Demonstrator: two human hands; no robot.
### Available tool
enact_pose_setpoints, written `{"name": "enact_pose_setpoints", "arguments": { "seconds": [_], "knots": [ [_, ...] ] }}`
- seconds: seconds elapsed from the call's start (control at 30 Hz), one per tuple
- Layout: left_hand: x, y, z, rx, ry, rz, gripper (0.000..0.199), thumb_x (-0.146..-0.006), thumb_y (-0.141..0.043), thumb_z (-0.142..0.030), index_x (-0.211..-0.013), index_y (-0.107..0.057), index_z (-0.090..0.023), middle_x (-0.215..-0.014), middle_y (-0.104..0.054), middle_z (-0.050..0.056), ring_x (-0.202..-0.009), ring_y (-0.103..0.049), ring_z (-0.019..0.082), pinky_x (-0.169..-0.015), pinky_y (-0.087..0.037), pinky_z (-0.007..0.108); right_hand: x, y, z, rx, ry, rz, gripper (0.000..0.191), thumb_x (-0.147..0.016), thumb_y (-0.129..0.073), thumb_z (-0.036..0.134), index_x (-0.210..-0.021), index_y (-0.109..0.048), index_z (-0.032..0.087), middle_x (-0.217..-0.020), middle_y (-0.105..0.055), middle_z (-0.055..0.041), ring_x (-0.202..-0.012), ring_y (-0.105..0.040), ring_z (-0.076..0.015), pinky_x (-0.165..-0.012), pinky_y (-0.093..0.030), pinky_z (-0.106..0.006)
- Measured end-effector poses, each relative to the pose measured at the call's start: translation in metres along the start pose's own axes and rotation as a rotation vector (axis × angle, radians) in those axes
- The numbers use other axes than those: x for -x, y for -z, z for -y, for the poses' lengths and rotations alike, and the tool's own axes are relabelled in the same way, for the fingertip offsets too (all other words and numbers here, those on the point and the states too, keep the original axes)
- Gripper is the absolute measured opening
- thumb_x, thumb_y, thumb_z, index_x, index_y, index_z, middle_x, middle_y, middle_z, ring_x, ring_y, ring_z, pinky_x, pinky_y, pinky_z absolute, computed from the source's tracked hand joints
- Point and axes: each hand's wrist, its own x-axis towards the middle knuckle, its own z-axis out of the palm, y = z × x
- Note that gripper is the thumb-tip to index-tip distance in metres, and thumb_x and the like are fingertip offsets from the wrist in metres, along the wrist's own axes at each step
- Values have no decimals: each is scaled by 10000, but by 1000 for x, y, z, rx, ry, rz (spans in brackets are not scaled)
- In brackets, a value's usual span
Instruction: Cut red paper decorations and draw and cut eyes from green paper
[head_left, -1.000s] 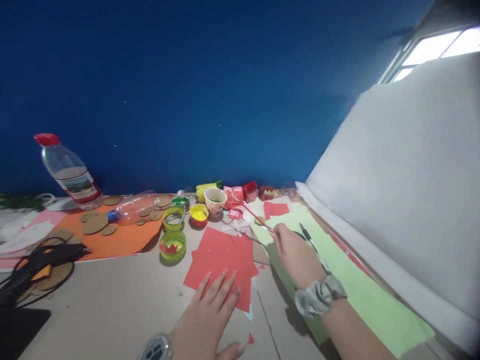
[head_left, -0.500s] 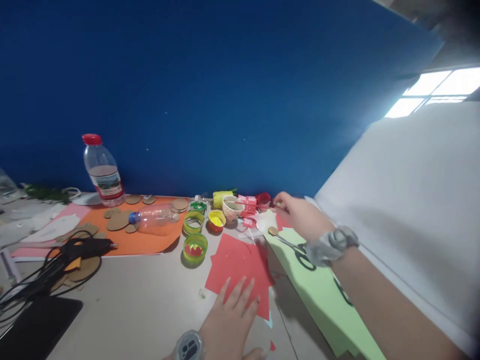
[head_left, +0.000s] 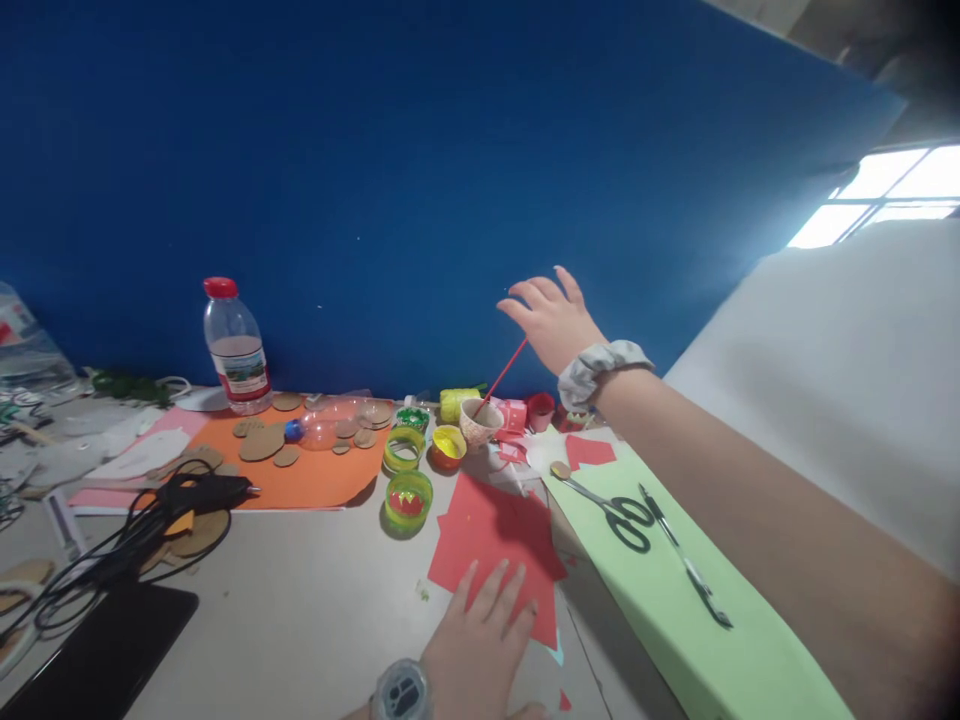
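Our left hand point(head_left: 478, 642) lies, fingers spread, on the near part of the red paper point(head_left: 499, 530). Beyond it, we see a thin red stick point(head_left: 505, 374) leaning up out of a patterned cup point(head_left: 481, 431). Our right hand point(head_left: 557, 322) hangs by the stick's upper end, fingers parted; we cannot tell whether they touch. Farther right, scissors point(head_left: 610, 506) and a pen point(head_left: 679, 551) lie on green paper point(head_left: 675, 640).

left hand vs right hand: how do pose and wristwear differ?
The left hand lies low, fingers over the red paper; the right hand is in the air near the upper end of the red stick. The left hand's wrist has a watch, the right hand's a grey scrunchie. Both hands are bare, fingers extended.
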Motion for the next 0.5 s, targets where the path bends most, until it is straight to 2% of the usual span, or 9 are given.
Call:
{"name": "enact_pose_setpoints", "arguments": {
  "seconds": [0.1,0.17,0.2,0.23,0.27,0.33,0.4,0.5],
  "knots": [
    [0,1,0,-15,-3,8,741,-854,-311,-642,-1381,-373,-125,-1482,-155,153,-1364,-181,329,-1066,-206,577,17,10,-7,-56,-82,-89,428,-928,-225,150,-1310,-411,204,-1373,-391,-96,-1258,-317,-228,-1083,-154,-365],
    [0,1,0,-25,-13,15,750,-854,-303,-646,-1380,-371,-115,-1478,-160,167,-1361,-188,340,-1055,-215,588,41,10,-13,-104,-118,-21,403,-942,-218,207,-1301,-401,205,-1323,-445,-101,-1196,-393,-216,-1032,-266,-324],
    [0,1,0,-29,-19,15,757,-854,-298,-648,-1383,-366,-111,-1478,-156,173,-1360,-187,344,-1050,-217,592,57,8,-15,-137,-118,48,372,-947,-226,230,-1251,-442,221,-1242,-521,-90,-1122,-466,-202,-979,-332,-306],
    [0,1,0,-32,-22,16,762,-854,-297,-650,-1385,-361,-108,-1478,-151,176,-1360,-185,348,-1047,-218,596,75,3,-16,-246,-147,272,344,-953,-243,253,-1218,-460,223,-1193,-556,-84,-1086,-495,-200,-940,-364,-311],
    [0,1,0,-35,-23,18,760,-853,-303,-648,-1386,-359,-109,-1480,-149,175,-1360,-182,350,-1047,-216,598,95,-4,-17,-276,-162,404,292,-944,-298,270,-1109,-534,224,-1048,-623,-70,-959,-561,-196,-841,-423,-306],
    [0,3,-2,-36,-18,30,747,-854,-329,-633,-1390,-354,-113,-1482,-147,167,-1362,-173,349,-1054,-204,596,137,-21,-18,-291,-206,607,163,-884,-471,251,-823,-617,208,-770,-649,-33,-680,-585,-149,-657,-458,-270],
    [-1,7,-4,-27,-3,57,739,-853,-356,-617,-1393,-347,-112,-1483,-139,159,-1365,-164,346,-1066,-187,592,177,-39,-21,-264,-302,741,195,-875,-531,304,-759,-597,161,-695,-610,1,-597,-553,-112,-609,-460,-271],
    [-1,15,-7,3,24,106,738,-850,-378,-606,-1398,-335,-114,-1483,-138,149,-1365,-159,348,-1073,-176,594,222,-57,-31,-238,-441,800,158,-875,-530,256,-759,-579,161,-701,-603,-6,-618,-560,-124,-612,-447,-279]
  ]
}}
